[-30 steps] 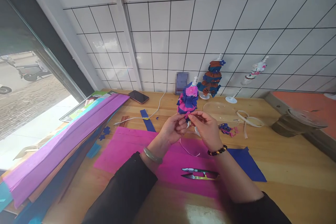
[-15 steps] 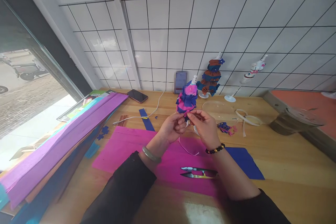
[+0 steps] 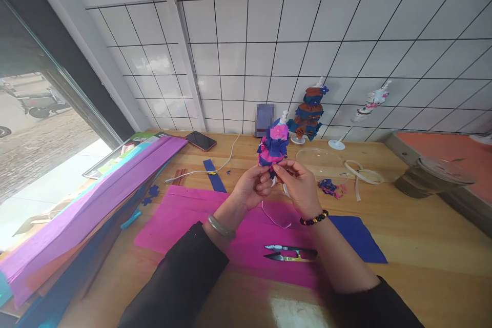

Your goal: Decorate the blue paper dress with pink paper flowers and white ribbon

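Note:
Over the pink sheet, both hands pinch the lower edge of a small mannequin's ruffled paper dress [image 3: 273, 146], layered in pink and dark blue. The mannequin's white top sticks out above the ruffles. My left hand [image 3: 251, 187] is closed, fingers curled, with thumb and index finger at the hem. Opposite it, my right hand [image 3: 302, 184] grips the same hem between thumb and finger. What lies right between the fingertips is too small to make out. Below the hands, thread snips [image 3: 290, 253] rest on the pink paper sheet [image 3: 172, 220], near a thin pale cord [image 3: 271, 220].
Dark blue paper [image 3: 357, 238] lies right of the pink sheet. Paper scraps [image 3: 331, 188], a white ribbon loop [image 3: 365, 173] and a lidded cup [image 3: 430, 177] sit further right. Two mannequins, one in brown-blue ruffles [image 3: 308, 113], stand behind. Purple paper [image 3: 96, 210] and a phone [image 3: 201, 140] are left.
Both hands stay at the dress hem with hardly any movement. At the left, the small light blue paper piece has changed shape and now looks narrower.

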`<state>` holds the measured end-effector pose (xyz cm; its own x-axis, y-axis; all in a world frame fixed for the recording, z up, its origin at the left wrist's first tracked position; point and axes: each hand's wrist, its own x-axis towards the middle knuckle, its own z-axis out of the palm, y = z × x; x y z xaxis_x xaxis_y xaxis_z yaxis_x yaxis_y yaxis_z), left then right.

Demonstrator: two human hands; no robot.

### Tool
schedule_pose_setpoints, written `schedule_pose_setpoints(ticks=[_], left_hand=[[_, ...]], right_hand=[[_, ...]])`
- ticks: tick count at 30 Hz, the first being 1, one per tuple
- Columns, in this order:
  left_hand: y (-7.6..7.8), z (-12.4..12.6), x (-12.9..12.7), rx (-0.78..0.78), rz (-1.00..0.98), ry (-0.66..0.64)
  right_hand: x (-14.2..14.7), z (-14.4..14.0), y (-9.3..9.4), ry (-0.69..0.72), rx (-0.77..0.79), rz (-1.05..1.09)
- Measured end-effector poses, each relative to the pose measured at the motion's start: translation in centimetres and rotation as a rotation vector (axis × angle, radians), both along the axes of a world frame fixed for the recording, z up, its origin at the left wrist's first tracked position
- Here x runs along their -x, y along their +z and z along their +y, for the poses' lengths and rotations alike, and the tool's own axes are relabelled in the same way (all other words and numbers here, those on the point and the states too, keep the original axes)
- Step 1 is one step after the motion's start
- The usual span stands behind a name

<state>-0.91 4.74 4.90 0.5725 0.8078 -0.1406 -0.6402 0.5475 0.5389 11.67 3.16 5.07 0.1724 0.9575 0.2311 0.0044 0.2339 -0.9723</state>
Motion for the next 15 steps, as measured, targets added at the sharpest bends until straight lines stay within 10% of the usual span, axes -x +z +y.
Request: schedule_pose_setpoints(ticks=[15], left_hand=[[-0.37,-0.06,-0.12,-0.052,0.021,0.035]], right_hand=[[0.53,0.38,0.14,-0.022,-0.014,0.064]])
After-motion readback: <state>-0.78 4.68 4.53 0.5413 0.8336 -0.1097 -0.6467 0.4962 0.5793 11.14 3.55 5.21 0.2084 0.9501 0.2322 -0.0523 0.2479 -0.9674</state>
